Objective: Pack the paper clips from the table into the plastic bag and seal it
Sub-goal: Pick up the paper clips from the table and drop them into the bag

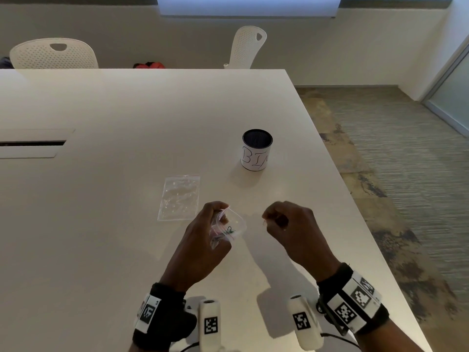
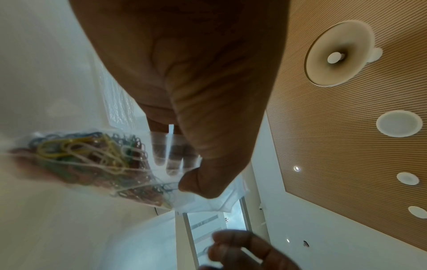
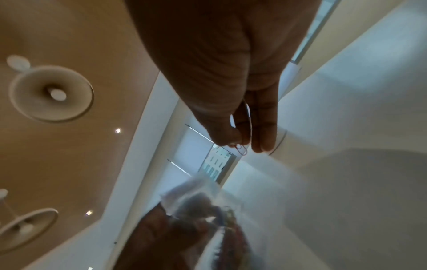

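My left hand holds a small clear plastic bag above the table, thumb and fingers pinching its mouth apart. Several coloured paper clips fill the bag's lower part. In the left wrist view my thumb presses the bag's wall against the fingers behind it. My right hand hovers a little to the right of the bag, its thumb and fingers pinching a red paper clip. The bag shows blurred below the right hand.
A second, flat clear bag with a red seal strip lies on the white table just left of my hands. A white cup with handwriting stands behind. The table's right edge drops to carpet. Two chairs stand beyond.
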`<act>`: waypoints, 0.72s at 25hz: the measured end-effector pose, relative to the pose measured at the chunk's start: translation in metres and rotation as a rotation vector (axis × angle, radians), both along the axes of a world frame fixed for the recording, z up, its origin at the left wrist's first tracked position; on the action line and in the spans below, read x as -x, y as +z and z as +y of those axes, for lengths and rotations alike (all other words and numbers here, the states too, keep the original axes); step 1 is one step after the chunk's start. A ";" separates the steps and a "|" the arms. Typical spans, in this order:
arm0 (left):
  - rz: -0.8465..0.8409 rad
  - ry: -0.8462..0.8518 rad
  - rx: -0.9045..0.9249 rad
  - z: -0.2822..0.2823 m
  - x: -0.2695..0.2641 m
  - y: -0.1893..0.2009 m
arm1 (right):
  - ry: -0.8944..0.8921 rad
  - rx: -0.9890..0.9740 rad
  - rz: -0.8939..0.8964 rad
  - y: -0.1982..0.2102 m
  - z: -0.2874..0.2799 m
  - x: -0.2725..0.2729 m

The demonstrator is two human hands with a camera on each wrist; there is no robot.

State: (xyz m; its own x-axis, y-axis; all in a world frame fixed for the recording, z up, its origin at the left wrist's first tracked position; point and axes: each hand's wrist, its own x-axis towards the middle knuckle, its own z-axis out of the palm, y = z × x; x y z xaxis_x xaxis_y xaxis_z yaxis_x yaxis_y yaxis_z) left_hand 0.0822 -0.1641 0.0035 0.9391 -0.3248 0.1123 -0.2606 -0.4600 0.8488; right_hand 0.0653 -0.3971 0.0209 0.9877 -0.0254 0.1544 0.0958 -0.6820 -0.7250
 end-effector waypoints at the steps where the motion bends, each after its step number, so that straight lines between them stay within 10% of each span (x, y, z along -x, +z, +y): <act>1: -0.003 -0.002 0.001 0.000 -0.001 0.000 | 0.001 -0.073 -0.032 0.009 0.005 0.000; 18: 0.008 -0.001 0.029 0.001 0.001 0.004 | 0.242 0.083 0.061 0.032 0.044 -0.037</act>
State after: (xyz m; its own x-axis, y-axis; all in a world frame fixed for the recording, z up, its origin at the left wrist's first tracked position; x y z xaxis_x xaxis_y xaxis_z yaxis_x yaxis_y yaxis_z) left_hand 0.0814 -0.1630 0.0071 0.9395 -0.3228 0.1142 -0.2545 -0.4352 0.8636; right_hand 0.1026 -0.3534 0.0531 0.9710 0.2230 0.0864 0.2214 -0.7019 -0.6770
